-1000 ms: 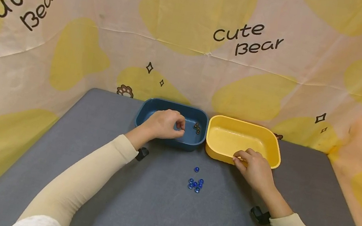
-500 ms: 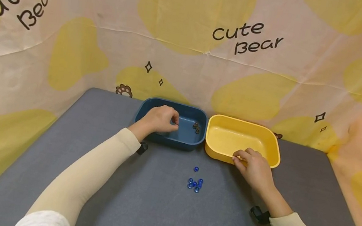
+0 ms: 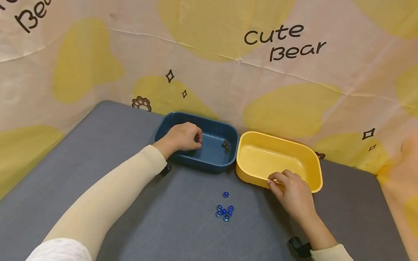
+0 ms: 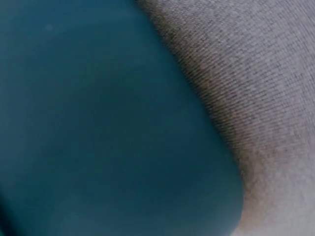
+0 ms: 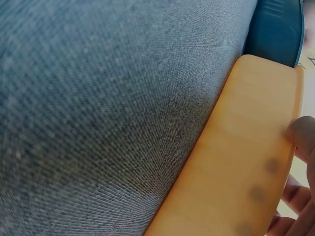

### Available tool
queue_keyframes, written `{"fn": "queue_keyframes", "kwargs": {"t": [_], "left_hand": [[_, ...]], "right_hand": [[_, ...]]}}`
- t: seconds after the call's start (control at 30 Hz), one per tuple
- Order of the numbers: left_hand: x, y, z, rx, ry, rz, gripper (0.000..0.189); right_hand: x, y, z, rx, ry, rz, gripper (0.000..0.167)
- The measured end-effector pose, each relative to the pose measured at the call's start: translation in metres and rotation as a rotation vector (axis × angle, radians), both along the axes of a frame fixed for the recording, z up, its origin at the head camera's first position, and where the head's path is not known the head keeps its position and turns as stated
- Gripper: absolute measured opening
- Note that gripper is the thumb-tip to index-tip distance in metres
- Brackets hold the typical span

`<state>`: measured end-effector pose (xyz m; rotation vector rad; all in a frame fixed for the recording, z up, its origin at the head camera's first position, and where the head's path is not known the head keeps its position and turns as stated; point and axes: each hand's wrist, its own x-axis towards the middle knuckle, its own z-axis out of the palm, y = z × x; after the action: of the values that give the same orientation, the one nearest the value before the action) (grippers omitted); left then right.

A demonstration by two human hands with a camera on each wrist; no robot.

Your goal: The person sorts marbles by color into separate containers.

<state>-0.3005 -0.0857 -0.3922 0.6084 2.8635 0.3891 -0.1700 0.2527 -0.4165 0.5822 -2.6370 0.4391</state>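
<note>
My left hand (image 3: 183,136) is over the left part of the dark blue bin (image 3: 204,164), fingers bent toward the thumb. I cannot tell whether anything is between its fingertips. In the left wrist view the bin's outer wall (image 4: 113,123) fills much of the picture, and the fingers are out of sight. My right hand (image 3: 293,194) pinches the front rim of the yellow bin (image 3: 256,178). The right wrist view shows the thumb (image 5: 302,132) outside the wall and fingers behind it. Several small brown beads (image 3: 226,146) lie at the right end of the blue bin.
Several blue glass marbles (image 3: 224,211) lie clustered on the grey table (image 3: 191,249), with a single marble (image 3: 225,194) nearer the bins. Both bins stand side by side against the printed cloth backdrop (image 3: 209,22).
My left hand has moved a little left and deeper into the blue bin, its fingers still bent. The right hand keeps its hold on the yellow rim.
</note>
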Motion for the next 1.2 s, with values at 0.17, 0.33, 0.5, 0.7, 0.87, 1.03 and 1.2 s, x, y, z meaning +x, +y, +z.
{"fn": "queue_keyframes", "kwargs": {"t": [0.17,0.33,0.5,0.7,0.87,1.03,1.2], "left_hand": [[-0.005,0.000,-0.007,0.012,-0.013,0.005,0.008],[-0.009,0.000,-0.011,0.007,-0.027,0.013,0.008],[-0.012,0.000,-0.014,-0.017,-0.045,0.031,0.008],[-0.013,0.002,-0.015,-0.021,-0.055,0.039,0.008],[-0.013,0.004,-0.016,-0.015,-0.041,0.044,0.012],[-0.011,0.004,-0.011,0.033,-0.008,0.072,0.020],[-0.003,-0.002,-0.003,0.073,0.010,0.094,0.025]], "right_hand": [[0.000,0.000,0.000,0.005,-0.004,-0.003,0.008],[0.000,0.000,0.000,0.002,-0.014,-0.008,0.008],[0.000,0.000,0.000,-0.004,-0.023,-0.007,0.008],[-0.001,0.000,0.001,0.002,-0.031,-0.012,0.008],[-0.001,0.001,0.000,0.004,-0.022,-0.009,0.007],[-0.002,0.002,-0.001,0.009,-0.020,-0.003,0.007],[-0.001,0.001,0.000,0.005,-0.046,-0.007,0.008]]}}
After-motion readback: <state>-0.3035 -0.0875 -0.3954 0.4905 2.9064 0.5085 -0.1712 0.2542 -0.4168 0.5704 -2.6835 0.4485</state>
